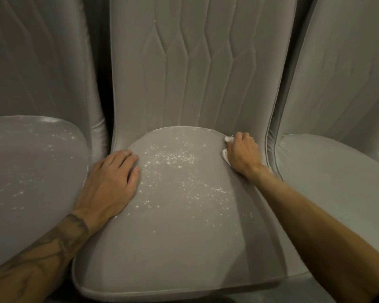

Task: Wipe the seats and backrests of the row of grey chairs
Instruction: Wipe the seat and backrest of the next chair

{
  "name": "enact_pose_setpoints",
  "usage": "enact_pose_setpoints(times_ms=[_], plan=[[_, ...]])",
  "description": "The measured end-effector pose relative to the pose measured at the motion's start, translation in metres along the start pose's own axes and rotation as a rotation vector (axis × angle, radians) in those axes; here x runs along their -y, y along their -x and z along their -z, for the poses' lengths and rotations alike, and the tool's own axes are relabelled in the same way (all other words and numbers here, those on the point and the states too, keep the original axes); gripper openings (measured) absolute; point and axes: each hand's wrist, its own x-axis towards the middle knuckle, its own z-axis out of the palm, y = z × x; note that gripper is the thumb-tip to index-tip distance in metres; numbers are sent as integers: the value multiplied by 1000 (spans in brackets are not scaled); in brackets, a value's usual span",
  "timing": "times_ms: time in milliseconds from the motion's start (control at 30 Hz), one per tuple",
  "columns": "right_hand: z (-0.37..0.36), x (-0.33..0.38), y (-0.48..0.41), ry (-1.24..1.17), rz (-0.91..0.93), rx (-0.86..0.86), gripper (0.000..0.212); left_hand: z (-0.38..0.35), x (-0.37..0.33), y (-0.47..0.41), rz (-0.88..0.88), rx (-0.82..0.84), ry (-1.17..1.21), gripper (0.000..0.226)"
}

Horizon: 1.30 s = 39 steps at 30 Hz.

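Fingers of our left hand lie straight and flat, holding nothing, on the left edge of the middle seat. Our right hand curls its fingers round a white cloth at the seat's far right edge, just below the backrest. Between both sets of fingers we see white specks scattered. Left of the left fingers lies a second seat, also speckled; right of the right fingers, a third seat.

seat: smooth matt grey upholstery, white specks | backrest: stitched, faint sheen | cloth: white
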Motion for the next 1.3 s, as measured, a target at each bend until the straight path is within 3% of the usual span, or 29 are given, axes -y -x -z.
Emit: enact_pose_setpoints(times_ms=[67, 133, 233, 300, 367, 467, 567, 667, 867, 1000, 1100, 1200, 1300], plan=[[-3, 24, 2, -6, 74, 9, 40, 0, -1, 0, -4, 3, 3, 44], [-7, 45, 10, -86, 270, 3, 33, 0, 0, 1, 5, 13, 6, 45], [-8, 40, 23, -188, 426, 6, 25, 0, 1, 0, 13, 22, 21, 48], [-9, 25, 16, -146, 391, 6, 32, 0, 0, 0, 11, 28, 18, 49], [-9, 20, 0, -69, 227, 1, 40, 1, -2, 0, 17, 22, 9, 48], [-11, 51, -16, -152, 134, -35, 38, 4, -4, -1, 27, 36, 6, 47], [-18, 87, -1, -253, 353, 5, 33, 2, -3, -1, 38, 48, -1, 47], [-14, 75, 16, -272, 550, 40, 29, 0, 0, -1, 39, 51, 0, 48], [3, 44, 2, -81, 334, -40, 29, 1, -1, -2, 35, 50, -1, 46], [-3, 60, 33, -312, 430, -3, 27, 4, -2, -2, 30, 58, 6, 48], [3, 29, 35, -286, 432, 33, 26, 4, -2, -2, 30, 54, 16, 49], [9, -4, 25, -165, 244, 6, 27, 4, -2, -2, 33, 52, 26, 51], [13, 14, 41, -133, 123, -42, 30, 4, -3, -3, 18, 29, 18, 48]])
